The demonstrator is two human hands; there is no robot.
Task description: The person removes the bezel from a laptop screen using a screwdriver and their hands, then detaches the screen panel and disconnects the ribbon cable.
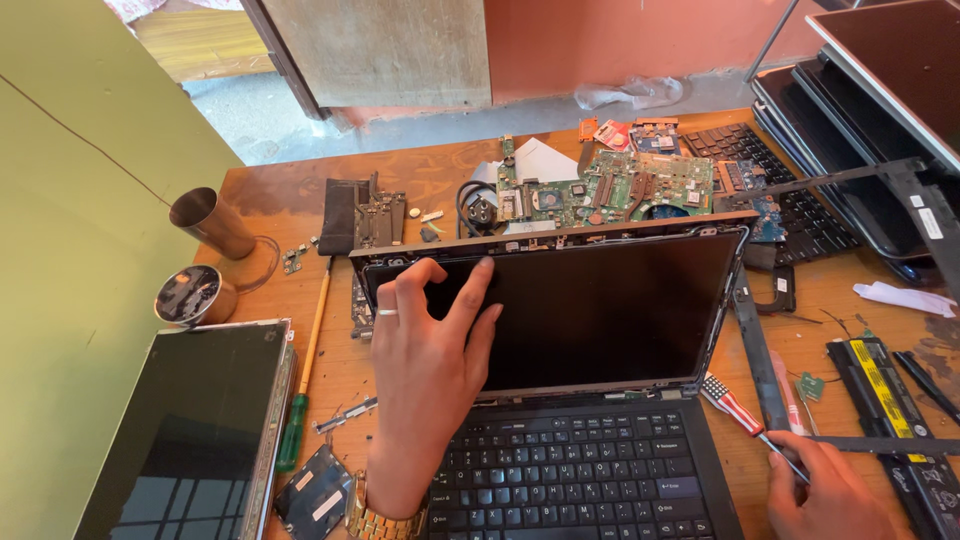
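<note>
The left hand [425, 370] is spread against the bare laptop screen panel [590, 305]; the right hand [830, 490] is pinched on a screwdriver [745, 415]. The thin, fragile panel is best held by its edges.

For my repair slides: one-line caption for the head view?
Left hand presses a bezel-less laptop screen; right hand grips a screwdriver.

The left hand [428, 375] lies flat on the bare screen panel [600, 310] of an open black laptop [590, 470]; the right hand [830, 495] grips a striped-handled screwdriver [745, 415]; a green motherboard [610, 190] rests behind on the wooden table [290, 190].
</note>
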